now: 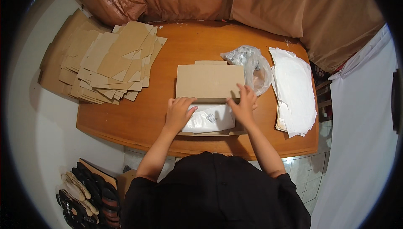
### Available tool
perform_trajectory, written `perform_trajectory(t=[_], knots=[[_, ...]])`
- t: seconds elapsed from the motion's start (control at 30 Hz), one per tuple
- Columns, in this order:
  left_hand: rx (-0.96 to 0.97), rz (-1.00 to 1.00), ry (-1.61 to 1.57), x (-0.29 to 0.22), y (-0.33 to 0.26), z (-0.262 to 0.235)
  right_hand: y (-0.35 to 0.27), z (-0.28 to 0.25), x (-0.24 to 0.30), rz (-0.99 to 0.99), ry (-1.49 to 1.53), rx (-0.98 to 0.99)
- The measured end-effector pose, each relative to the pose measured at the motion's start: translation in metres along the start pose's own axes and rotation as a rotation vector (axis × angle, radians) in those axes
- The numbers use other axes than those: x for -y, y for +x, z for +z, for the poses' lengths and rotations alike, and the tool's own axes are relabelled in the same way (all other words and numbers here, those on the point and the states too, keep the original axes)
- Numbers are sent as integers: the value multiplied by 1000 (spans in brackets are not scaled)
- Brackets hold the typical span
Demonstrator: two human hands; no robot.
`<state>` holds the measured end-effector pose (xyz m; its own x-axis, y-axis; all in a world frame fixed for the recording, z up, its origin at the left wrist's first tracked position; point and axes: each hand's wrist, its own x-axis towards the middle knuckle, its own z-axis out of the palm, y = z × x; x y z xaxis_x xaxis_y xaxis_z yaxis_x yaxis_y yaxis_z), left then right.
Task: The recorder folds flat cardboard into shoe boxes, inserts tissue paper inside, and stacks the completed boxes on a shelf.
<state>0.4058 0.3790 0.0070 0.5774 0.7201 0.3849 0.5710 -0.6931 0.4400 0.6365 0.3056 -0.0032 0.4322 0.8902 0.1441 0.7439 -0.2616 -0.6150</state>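
A brown cardboard box (210, 82) lies on the table in front of me with its lid panel raised at the far side. Inside is white tissue paper (201, 123), with a small silvery packet (211, 118) on top. My left hand (179, 110) rests at the box's left side, fingertips by the lid's lower fold and the thumb apart over the tissue. On the other side, my right hand (244, 105) is open at the right edge, fingers spread and thumb near the fold. Neither hand visibly clasps anything, though some fingertips are partly hidden.
Flat cardboard pieces (117, 61) are piled at the left. Behind the box's right corner sits a clear plastic bag (256, 71) of silvery packets. A stack of white paper sheets (294, 90) lies at the right. Several shoes (84, 191) stand below the wooden table (126, 122).
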Motion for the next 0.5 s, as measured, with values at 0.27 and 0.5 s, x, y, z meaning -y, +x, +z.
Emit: perform_trajectory(t=[0.27,0.5], knots=[[-123,-36,-133,-3,-60,-46,47,8,-37,148,279,-115],[-20,-71,16,-15,-106,-19,44,-15,-25,499,790,9]])
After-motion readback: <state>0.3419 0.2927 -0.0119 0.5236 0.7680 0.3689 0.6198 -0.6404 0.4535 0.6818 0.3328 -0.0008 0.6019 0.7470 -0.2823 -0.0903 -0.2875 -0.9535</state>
